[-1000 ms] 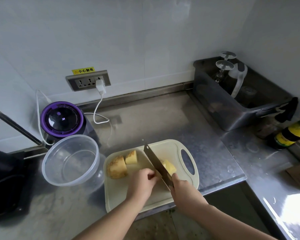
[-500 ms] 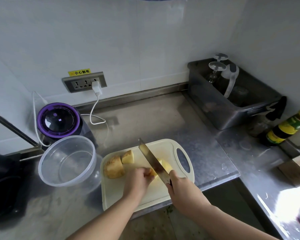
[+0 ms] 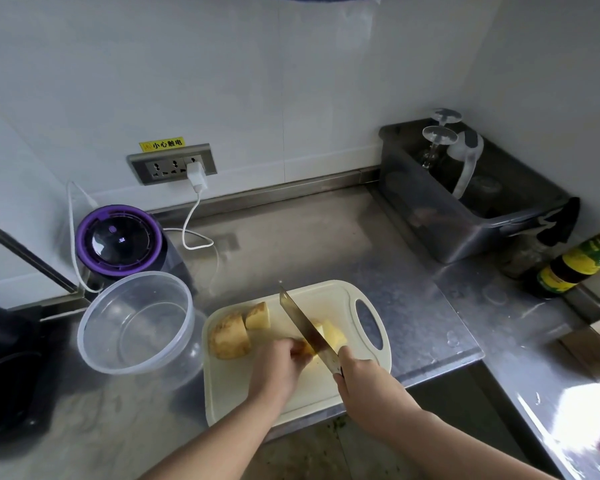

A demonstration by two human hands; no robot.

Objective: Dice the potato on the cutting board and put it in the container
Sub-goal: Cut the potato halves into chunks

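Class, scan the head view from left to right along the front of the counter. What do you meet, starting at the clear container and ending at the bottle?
clear container → skin-on potato chunk → knife blade → cutting board's handle slot → yellow-labelled bottle

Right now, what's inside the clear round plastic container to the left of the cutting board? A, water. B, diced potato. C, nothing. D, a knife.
C: the clear round plastic container shows only its bare bottom, while the potato pieces lie on the cream plastic cutting board.
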